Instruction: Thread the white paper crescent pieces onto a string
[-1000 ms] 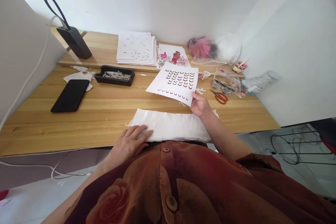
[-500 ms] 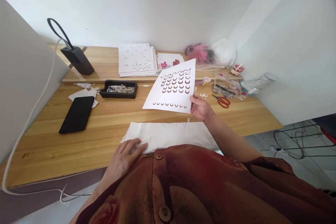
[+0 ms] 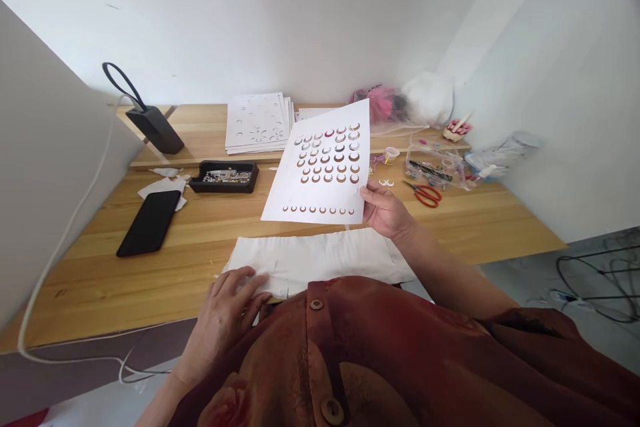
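My right hand (image 3: pixel 385 210) grips the lower right corner of a white paper sheet (image 3: pixel 320 167) and holds it up, tilted above the table. The sheet has rows of small crescent-shaped cutouts, with coloured material showing through some of them. My left hand (image 3: pixel 225 310) lies with its fingers apart on the near edge of a flat white cloth pad (image 3: pixel 320 257), holding nothing. My patterned rust-brown shirt hides the pad's near side.
A wooden table (image 3: pixel 125 227) holds a black phone (image 3: pixel 150 223), a black tray of beads (image 3: pixel 224 177), and a stack of cut white sheets (image 3: pixel 257 123). Red-handled scissors (image 3: pixel 427 195) and a clear box of small items (image 3: pixel 433 167) lie to the right. Walls bound the far and side edges.
The paper sheet has risen and tilted more upright in my right hand. My left hand has drawn back towards my body, and the cloth pad looks flatter.
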Demonstrator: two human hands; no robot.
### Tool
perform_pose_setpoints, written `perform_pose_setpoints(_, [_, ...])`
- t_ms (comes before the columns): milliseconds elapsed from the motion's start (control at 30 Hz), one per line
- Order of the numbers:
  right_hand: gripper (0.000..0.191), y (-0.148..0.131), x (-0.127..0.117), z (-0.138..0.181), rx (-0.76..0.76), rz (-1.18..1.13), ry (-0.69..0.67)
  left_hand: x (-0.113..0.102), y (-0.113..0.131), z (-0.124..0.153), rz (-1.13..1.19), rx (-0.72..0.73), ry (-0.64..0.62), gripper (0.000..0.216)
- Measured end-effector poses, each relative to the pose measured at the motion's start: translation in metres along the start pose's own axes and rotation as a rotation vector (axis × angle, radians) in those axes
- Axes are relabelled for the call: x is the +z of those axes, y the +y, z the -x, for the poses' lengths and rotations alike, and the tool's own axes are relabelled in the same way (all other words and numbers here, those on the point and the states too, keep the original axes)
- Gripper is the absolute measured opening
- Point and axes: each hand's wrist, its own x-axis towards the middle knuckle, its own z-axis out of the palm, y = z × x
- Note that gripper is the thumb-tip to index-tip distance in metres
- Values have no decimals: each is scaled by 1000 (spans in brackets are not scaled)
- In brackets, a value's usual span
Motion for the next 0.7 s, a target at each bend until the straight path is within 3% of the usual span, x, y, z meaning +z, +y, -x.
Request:
perform_pose_setpoints(167, [34,-2,-6,5,13,-46,-62,5,27,-20,-5,96,-1,22])
perform_pose_setpoints(300, [33,-4,-5,11,8,-67,-76,15,59,-63,164,317,-206,33])
perform_pose_setpoints(433, [31,-6,-2,21,-20,-61,-103,29,82,-95,157,436,-393,42])
perform_pose_setpoints(700, [36,-8,2,41,-38,-89,-104,45,85,-91,123,486,-424,48])
